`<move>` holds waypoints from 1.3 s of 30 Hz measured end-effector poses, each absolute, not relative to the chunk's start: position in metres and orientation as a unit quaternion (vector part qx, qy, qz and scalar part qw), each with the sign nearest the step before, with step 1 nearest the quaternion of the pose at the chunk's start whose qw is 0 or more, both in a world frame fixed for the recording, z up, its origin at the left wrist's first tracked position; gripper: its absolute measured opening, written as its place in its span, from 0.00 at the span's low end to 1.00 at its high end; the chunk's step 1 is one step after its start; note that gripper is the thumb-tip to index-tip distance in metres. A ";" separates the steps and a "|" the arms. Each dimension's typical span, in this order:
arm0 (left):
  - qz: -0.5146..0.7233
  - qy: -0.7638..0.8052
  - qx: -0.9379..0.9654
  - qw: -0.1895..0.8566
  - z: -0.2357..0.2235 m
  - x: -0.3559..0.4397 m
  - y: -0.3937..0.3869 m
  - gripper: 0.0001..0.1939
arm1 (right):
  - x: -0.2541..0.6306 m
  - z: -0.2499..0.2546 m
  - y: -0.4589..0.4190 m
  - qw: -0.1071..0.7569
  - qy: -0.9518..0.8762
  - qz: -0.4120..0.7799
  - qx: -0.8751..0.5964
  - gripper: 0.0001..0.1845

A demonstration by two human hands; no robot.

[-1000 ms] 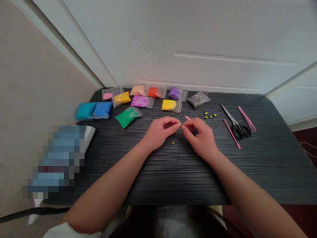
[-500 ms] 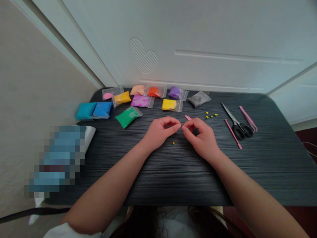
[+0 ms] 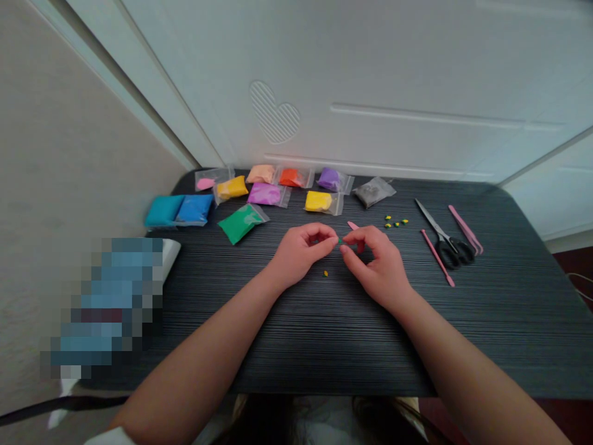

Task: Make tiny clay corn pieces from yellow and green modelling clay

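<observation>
My left hand (image 3: pixel 306 252) pinches a tiny piece of green clay (image 3: pixel 340 241) between thumb and forefinger. My right hand (image 3: pixel 377 262) is right beside it, thumb and forefinger slightly apart at the green piece; whether they touch it is hard to see. Below the fingertips, a small yellow clay piece (image 3: pixel 325 273) lies on the dark ribbed table (image 3: pixel 324 346). The end of a pink tool (image 3: pixel 353 226) pokes out behind my right hand, which hides the rest. Several little yellow-and-green clay pieces (image 3: pixel 396 224) lie beyond that hand.
Bags of coloured clay, among them green (image 3: pixel 241 224), yellow (image 3: pixel 319 201) and blue (image 3: pixel 193 209), line the back and left. To the right lie scissors (image 3: pixel 443 238), a pink stick tool (image 3: pixel 438 258) and pink tweezers (image 3: pixel 466 230). A blurred-out object (image 3: pixel 111 296) occupies the left edge.
My right thumb and forefinger have parted a little, so more of the green clay shows at my left fingertips. The whole view has shifted slightly, with things appearing lower.
</observation>
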State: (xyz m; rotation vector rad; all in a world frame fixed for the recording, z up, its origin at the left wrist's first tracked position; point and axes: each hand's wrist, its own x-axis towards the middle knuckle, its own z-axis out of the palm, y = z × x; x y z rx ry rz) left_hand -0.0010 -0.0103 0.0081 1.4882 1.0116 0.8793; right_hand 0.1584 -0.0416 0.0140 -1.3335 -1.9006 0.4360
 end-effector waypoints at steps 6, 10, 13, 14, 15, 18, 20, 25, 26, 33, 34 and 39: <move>0.364 0.429 0.612 0.556 0.010 0.000 -0.011 0.09 | 0.160 0.011 -0.042 0.363 -0.771 0.087 -0.517 0.06; 0.355 0.426 0.608 0.568 0.011 0.000 -0.011 0.08 | 0.160 0.011 -0.042 0.368 -0.774 0.072 -0.510 0.05; 0.358 0.423 0.605 0.572 0.012 0.000 -0.012 0.09 | 0.160 0.011 -0.041 0.372 -0.775 0.068 -0.506 0.05; 0.360 0.422 0.603 0.573 0.011 -0.001 -0.012 0.09 | 0.160 0.011 -0.041 0.373 -0.775 0.067 -0.505 0.05; 0.362 0.422 0.600 0.575 0.011 -0.001 -0.012 0.09 | 0.161 0.011 -0.041 0.373 -0.776 0.065 -0.504 0.05; 0.363 0.420 0.590 0.587 0.010 -0.001 -0.011 0.09 | 0.161 0.011 -0.041 0.370 -0.779 0.063 -0.503 0.05; 0.365 0.418 0.582 0.594 0.010 -0.002 -0.011 0.09 | 0.162 0.011 -0.041 0.370 -0.782 0.061 -0.498 0.05; 0.370 0.417 0.589 0.585 0.010 -0.003 -0.010 0.09 | 0.163 0.010 -0.040 0.369 -0.787 0.060 -0.491 0.05; 0.373 0.415 0.595 0.578 0.010 -0.004 -0.009 0.09 | 0.163 0.010 -0.040 0.369 -0.786 0.062 -0.492 0.05; 0.374 0.402 0.633 0.546 0.011 -0.005 -0.008 0.08 | 0.165 0.011 -0.040 0.353 -0.785 0.088 -0.502 0.05; 0.372 0.403 0.635 0.543 0.011 -0.005 -0.008 0.09 | 0.165 0.011 -0.040 0.351 -0.785 0.092 -0.503 0.05; 0.366 0.404 0.637 0.546 0.010 -0.006 -0.008 0.09 | 0.164 0.013 -0.042 0.355 -0.780 0.116 -0.502 0.05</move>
